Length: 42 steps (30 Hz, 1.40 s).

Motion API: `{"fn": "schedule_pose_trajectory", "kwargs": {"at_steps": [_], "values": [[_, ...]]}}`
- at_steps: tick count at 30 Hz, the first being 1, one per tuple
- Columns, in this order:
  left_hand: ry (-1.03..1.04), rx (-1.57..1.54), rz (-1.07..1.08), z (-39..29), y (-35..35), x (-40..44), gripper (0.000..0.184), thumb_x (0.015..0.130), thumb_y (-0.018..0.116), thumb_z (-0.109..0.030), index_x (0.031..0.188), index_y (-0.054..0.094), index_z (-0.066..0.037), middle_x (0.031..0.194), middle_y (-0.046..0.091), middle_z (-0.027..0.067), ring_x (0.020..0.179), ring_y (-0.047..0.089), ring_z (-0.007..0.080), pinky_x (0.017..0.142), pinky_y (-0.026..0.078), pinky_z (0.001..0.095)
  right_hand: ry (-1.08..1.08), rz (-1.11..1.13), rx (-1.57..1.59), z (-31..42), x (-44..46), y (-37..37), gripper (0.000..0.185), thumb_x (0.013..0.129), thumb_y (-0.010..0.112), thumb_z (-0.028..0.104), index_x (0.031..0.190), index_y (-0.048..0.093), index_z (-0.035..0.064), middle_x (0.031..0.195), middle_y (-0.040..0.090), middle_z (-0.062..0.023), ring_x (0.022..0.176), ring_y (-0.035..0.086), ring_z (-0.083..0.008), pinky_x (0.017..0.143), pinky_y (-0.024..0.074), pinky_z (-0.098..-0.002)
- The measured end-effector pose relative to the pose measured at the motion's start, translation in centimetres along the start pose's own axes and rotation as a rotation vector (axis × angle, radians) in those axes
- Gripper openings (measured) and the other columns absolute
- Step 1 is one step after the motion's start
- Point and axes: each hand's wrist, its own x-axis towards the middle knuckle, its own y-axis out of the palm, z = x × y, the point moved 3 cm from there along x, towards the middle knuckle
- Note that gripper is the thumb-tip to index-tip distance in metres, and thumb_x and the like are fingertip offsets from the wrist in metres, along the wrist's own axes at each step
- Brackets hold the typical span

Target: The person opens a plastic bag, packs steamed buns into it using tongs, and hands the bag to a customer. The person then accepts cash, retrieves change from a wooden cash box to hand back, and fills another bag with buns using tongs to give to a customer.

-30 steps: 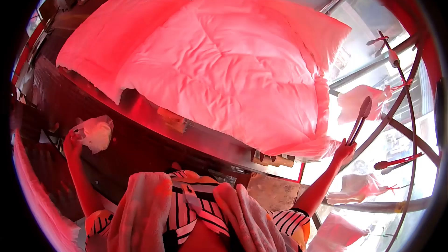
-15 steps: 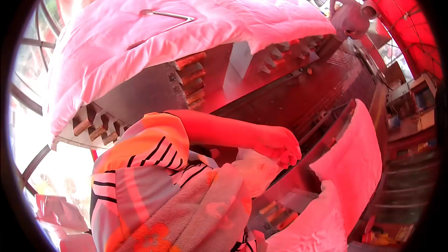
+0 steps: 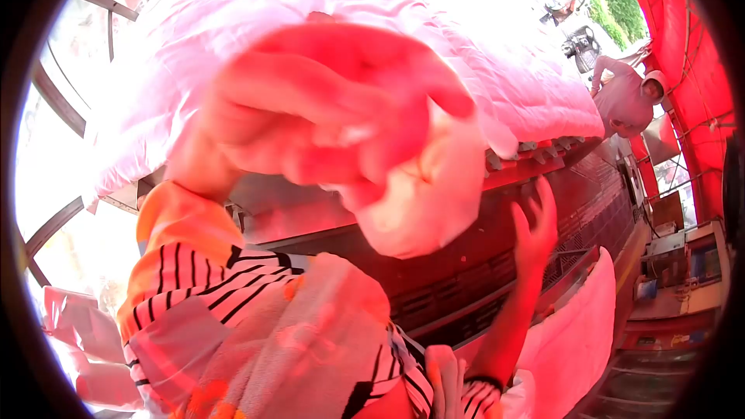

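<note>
My left hand is raised close to the camera, large and blurred. Its fingers are closed round the top of a pale, rounded bag; the contents cannot be made out. Right of the bag and farther away, my right hand is lifted over the dark gap between the two quilt-covered units. Its fingers are spread, with nothing in them. The large pink quilt lies behind my left hand, which hides much of it.
A second quilt covers a unit at the lower right. A co-worker bends at the far end. Shelves line the right side. Metal window bars run along the left, with white bags below.
My left hand has risen with the bag towards the camera. My right hand, which held tongs a second ago, is now empty and spread. The tongs seen lying on the quilt are out of sight.
</note>
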Motion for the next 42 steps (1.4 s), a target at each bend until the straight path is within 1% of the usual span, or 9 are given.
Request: {"fn": "schedule_pose_trajectory", "kwargs": {"at_steps": [5, 10, 16, 18, 23, 26, 32, 37, 42], "values": [[0.257, 0.363, -0.271, -8.9, 0.9, -6.6, 0.058, 0.091, 0.045, -0.011, 0.131, 0.014, 0.018, 0.081, 0.047, 0.0093, 0.047, 0.042, 0.0091, 0.054, 0.046, 0.0248, -0.657, 0.451, -0.238, 8.8, 19.4, 25.7, 0.093, 0.065, 0.075, 0.032, 0.138, 0.025, 0.0008, 0.139, 0.029, -0.0266, 0.133, 0.026, -0.0347, 0.106, 0.0289, -0.0374], [0.319, 0.577, -0.864, -12.0, 2.2, -14.8, 0.059, 0.094, 0.043, -0.006, 0.137, 0.007, 0.011, 0.083, 0.044, 0.0097, 0.059, 0.044, 0.0140, 0.048, 0.040, 0.0211, -0.336, 0.840, -0.455, 8.8, 22.1, 36.7, 0.112, 0.050, 0.081, 0.039, 0.138, 0.024, 0.0003, 0.141, 0.027, -0.0257, 0.131, 0.026, -0.0380, 0.105, 0.0314, -0.0380], [0.674, 0.787, -1.521, -13.4, 4.4, -18.7, 0.052, 0.093, 0.043, -0.001, 0.139, 0.019, 0.006, 0.093, 0.048, 0.0135, 0.067, 0.045, 0.0135, 0.061, 0.043, 0.0191, -0.396, 0.825, -0.158, 9.2, 25.5, 40.0, 0.053, 0.062, 0.073, 0.033, 0.098, 0.055, -0.0004, 0.088, 0.062, -0.0226, 0.086, 0.061, -0.0358, 0.075, 0.0469, -0.0418], [0.715, 0.865, -1.484, -15.2, 6.1, -22.6, 0.051, 0.092, 0.046, 0.000, 0.137, 0.024, 0.006, 0.110, 0.051, 0.0175, 0.079, 0.055, 0.0156, 0.076, 0.047, 0.0208, -0.517, 0.681, -0.222, 10.5, 27.1, 36.9, 0.041, 0.068, 0.067, 0.027, 0.094, 0.054, -0.0015, 0.087, 0.063, -0.0236, 0.084, 0.061, -0.0384, 0.073, 0.0473, -0.0445], [0.991, 0.273, -1.082, -13.8, 7.3, -21.3, 0.043, 0.080, 0.048, 0.006, 0.118, 0.029, 0.014, 0.078, 0.043, 0.0074, 0.058, 0.042, 0.0136, 0.068, 0.042, 0.0293, -0.250, 0.629, -0.602, 1.1, 30.9, 21.5, 0.060, 0.070, 0.069, 0.041, 0.104, 0.049, -0.0046, 0.088, 0.061, -0.0239, 0.090, 0.060, -0.0364, 0.078, 0.0447, -0.0454], [1.013, 0.263, -1.046, -12.0, 8.5, -23.8, 0.037, 0.080, 0.045, 0.008, 0.113, 0.030, 0.017, 0.075, 0.039, 0.0071, 0.057, 0.039, 0.0127, 0.066, 0.041, 0.0293, -0.258, 0.766, -0.598, -7.5, 29.0, 22.9, 0.055, 0.060, 0.078, 0.025, 0.099, 0.058, -0.0061, 0.094, 0.060, -0.0199, 0.091, 0.058, -0.0309, 0.080, 0.0439, -0.0366], [1.003, 0.309, -1.206, -9.7, 8.7, -23.1, 0.035, 0.086, 0.042, 0.002, 0.115, 0.031, 0.017, 0.077, 0.040, 0.0067, 0.056, 0.038, 0.0108, 0.063, 0.038, 0.0261, -0.100, 0.486, 0.463, 21.7, 37.4, 31.4, 0.025, 0.067, 0.067, 0.010, 0.082, 0.053, -0.0041, 0.074, 0.060, -0.0150, 0.067, 0.060, -0.0240, 0.057, 0.0476, -0.0343], [0.772, 0.509, -1.216, -9.7, 9.0, -19.2, 0.024, 0.096, 0.030, -0.007, 0.113, 0.038, 0.009, 0.071, 0.041, 0.0037, 0.052, 0.034, 0.0103, 0.054, 0.035, 0.0245, -0.903, 0.598, 0.967, 51.8, 17.7, 41.2, 0.023, 0.075, 0.060, 0.015, 0.088, 0.050, -0.0005, 0.075, 0.058, -0.0246, 0.075, 0.059, -0.0421, 0.067, 0.0450, -0.0491], [0.460, 0.531, -0.917, -12.0, 6.1, -16.6, 0.032, 0.096, 0.041, -0.018, 0.119, 0.039, 0.004, 0.086, 0.040, 0.0101, 0.071, 0.037, 0.0170, 0.066, 0.036, 0.0284, -0.931, 0.702, 1.307, 44.1, 17.3, 31.7, 0.024, 0.071, 0.071, 0.013, 0.080, 0.053, -0.0006, 0.068, 0.059, -0.0112, 0.059, 0.059, -0.0217, 0.053, 0.0449, -0.0306]]}}
